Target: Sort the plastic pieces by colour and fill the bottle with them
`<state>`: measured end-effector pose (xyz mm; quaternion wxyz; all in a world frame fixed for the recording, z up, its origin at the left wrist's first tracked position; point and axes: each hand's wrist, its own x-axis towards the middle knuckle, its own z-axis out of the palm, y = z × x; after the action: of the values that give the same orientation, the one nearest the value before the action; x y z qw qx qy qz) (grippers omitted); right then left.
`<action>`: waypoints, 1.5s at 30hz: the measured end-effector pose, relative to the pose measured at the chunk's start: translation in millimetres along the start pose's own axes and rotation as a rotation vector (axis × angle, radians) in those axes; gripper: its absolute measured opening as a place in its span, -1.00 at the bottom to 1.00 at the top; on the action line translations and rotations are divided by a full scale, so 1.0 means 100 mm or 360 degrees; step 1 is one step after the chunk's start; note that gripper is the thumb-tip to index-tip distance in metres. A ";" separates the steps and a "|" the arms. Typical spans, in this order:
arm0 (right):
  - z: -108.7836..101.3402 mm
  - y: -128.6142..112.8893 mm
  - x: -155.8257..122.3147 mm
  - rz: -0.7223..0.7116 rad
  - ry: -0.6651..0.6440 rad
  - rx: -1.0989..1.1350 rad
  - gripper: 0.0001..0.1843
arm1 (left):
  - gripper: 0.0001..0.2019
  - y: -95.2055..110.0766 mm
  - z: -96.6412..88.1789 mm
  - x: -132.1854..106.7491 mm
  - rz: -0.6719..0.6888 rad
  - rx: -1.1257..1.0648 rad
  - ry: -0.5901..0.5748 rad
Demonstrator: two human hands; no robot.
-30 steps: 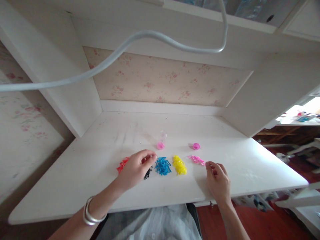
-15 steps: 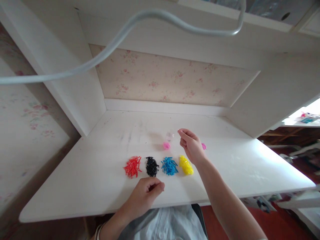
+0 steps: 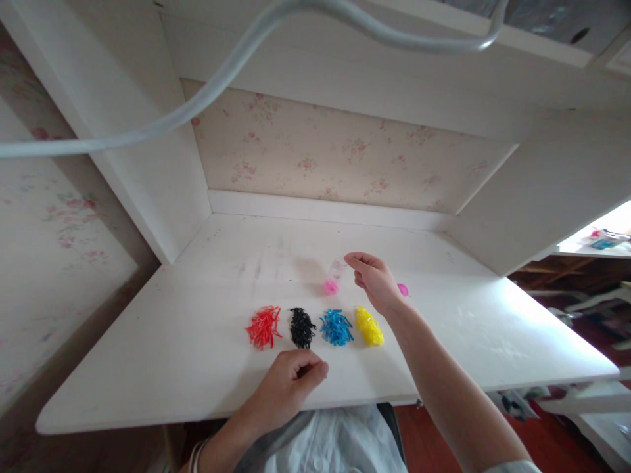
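My right hand [image 3: 369, 276] is raised over the desk, thumb and fingers pinched together; anything between the fingertips is too small to make out. Just left of those fingertips is a small clear container [image 3: 338, 268], with a bright pink bundle [image 3: 330, 287] at its near end. My left hand [image 3: 300, 378] rests curled closed near the front edge, its inside hidden. In a row beyond it lie piles of short thin strands: red [image 3: 263, 327], black [image 3: 302, 328], blue [image 3: 337, 327] and yellow [image 3: 369, 326]. Partly behind my right wrist sits another pink piece [image 3: 403, 290].
The white desk [image 3: 148, 355] has side panels and a back wall with flowered paper. A thick pale cable [image 3: 197, 105] crosses the upper view, close to the camera. Overhead runs a white shelf [image 3: 345, 85]. At far right a sill [image 3: 601, 246] holds small items.
My right hand has shifted slightly left, its fingertips closer to the clear container. My left hand stays in place. The camera view has tilted a little.
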<state>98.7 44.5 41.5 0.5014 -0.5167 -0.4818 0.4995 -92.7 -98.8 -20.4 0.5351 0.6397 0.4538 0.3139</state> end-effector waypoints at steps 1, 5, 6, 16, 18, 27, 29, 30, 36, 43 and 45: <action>0.00 0.00 0.00 -0.0005 0.0010 -0.0027 -0.67 | -0.63 0.00 0.00 0.00 -0.0001 -0.0002 -0.0005; 0.02 -0.03 0.01 -0.0041 0.0002 -0.0127 -0.70 | -0.63 -0.01 0.01 0.01 0.0000 0.0011 0.0003; 0.02 -0.04 0.00 -0.0050 -0.0005 -0.0141 -0.70 | -0.63 -0.01 0.01 0.01 -0.0003 0.0020 0.0008; -0.36 0.07 -0.24 -0.0051 0.0234 0.0005 -0.70 | -0.62 0.01 0.00 0.00 -0.0013 0.0022 0.0006; -0.60 0.19 -0.38 -0.0017 0.0369 -0.0005 -0.68 | -0.62 0.02 -0.01 0.00 -0.0008 0.0029 -0.0001; -1.67 0.81 -0.99 0.0116 0.0926 -0.0640 -0.56 | -0.65 0.03 0.00 0.01 0.0035 0.0027 0.0010; -1.73 0.91 -1.04 0.0112 0.0816 -0.1077 -0.56 | -0.64 0.03 0.01 0.02 0.0036 0.0048 0.0016; -1.73 0.94 -1.04 0.0067 0.0756 -0.1277 -0.57 | -0.64 0.02 0.02 0.02 0.0036 0.0060 0.0020; -1.49 0.90 -0.98 -0.0054 0.0648 -0.1895 -0.58 | -0.64 0.02 0.04 0.04 0.0041 0.0096 0.0043; -1.40 0.89 -0.95 -0.0052 0.0628 -0.2032 -0.65 | -0.65 0.01 0.04 0.04 0.0028 0.0089 0.0046; -1.42 0.91 -0.96 -0.0085 0.0637 -0.2020 -0.66 | -0.65 0.01 0.04 0.04 0.0035 0.0096 0.0051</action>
<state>236.3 -59.3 -46.7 0.1920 -0.7823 -0.5926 0.0006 -87.8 -97.0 -20.6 0.5047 0.6553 0.4645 0.3163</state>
